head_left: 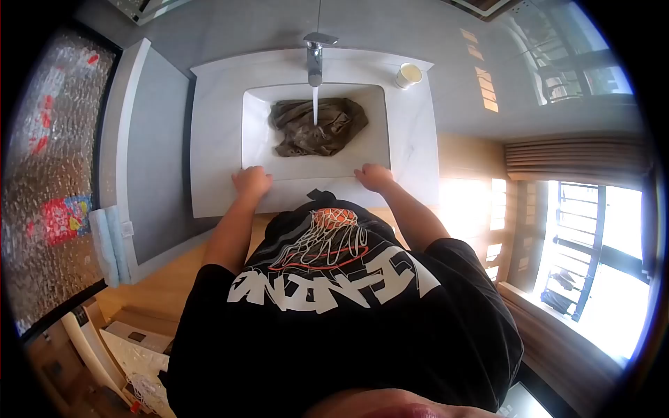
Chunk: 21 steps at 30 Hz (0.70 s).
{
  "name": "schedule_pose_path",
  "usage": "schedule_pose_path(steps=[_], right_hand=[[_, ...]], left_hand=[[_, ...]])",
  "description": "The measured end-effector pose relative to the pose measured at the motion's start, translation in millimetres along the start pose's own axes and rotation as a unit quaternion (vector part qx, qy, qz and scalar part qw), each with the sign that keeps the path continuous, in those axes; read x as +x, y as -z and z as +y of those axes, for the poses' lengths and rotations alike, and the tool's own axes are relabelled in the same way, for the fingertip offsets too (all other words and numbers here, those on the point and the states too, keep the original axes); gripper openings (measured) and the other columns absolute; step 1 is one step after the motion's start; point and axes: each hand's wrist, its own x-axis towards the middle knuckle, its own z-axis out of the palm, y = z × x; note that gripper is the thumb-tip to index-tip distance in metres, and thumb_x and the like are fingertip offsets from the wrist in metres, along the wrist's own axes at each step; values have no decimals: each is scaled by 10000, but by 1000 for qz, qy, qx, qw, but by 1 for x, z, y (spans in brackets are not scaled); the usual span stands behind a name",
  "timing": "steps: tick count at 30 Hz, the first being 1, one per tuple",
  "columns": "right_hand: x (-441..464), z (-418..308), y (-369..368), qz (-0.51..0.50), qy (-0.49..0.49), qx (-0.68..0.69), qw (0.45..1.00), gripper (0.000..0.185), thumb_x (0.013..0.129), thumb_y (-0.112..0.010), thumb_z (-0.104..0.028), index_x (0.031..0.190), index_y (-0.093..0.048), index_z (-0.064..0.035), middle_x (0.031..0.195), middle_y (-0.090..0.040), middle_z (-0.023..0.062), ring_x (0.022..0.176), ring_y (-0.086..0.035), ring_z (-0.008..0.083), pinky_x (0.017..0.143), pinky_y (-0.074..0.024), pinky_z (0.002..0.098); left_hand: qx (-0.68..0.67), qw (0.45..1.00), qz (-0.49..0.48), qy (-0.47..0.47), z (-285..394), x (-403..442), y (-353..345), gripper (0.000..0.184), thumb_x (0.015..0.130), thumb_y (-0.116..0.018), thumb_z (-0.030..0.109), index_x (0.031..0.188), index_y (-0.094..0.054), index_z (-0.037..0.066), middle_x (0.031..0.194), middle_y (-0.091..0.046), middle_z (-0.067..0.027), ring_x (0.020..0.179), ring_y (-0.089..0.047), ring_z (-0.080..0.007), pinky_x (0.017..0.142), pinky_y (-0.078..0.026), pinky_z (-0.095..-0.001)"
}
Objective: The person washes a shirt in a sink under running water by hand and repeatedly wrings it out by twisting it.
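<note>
A dark brown-grey cloth garment (322,129) lies crumpled in the white sink (258,150). Water runs from the chrome faucet (315,66) straight down onto it. My left hand (252,182) rests at the sink's front edge, near its left corner, with the fingers curled over. At the right corner of the same edge is my right hand (375,177), its fingers also curled. Both hands are apart from the cloth. What kind of garment it is, I cannot tell.
A small pale cup (408,75) stands on the counter (411,139), right of the faucet. Light blue towels (110,244) hang at the left, near a textured glass panel (52,167). A window (592,244) with a raised brown blind (575,161) is at the right.
</note>
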Motion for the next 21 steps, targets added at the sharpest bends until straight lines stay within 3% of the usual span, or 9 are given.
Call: schedule_pose_path(steps=[21], right_hand=[[-2,0,1,4,2,6,1000,523,952,-446,-515,1137,-689,-91,1171,-688,145,1112,-637,332,943,-486,475]], left_hand=[[11,1000,7,-4,2,-2,1,326,831,-583,344,980,-735,97,1029,-719,-110,1011,-650,-313,909,-397,-479]])
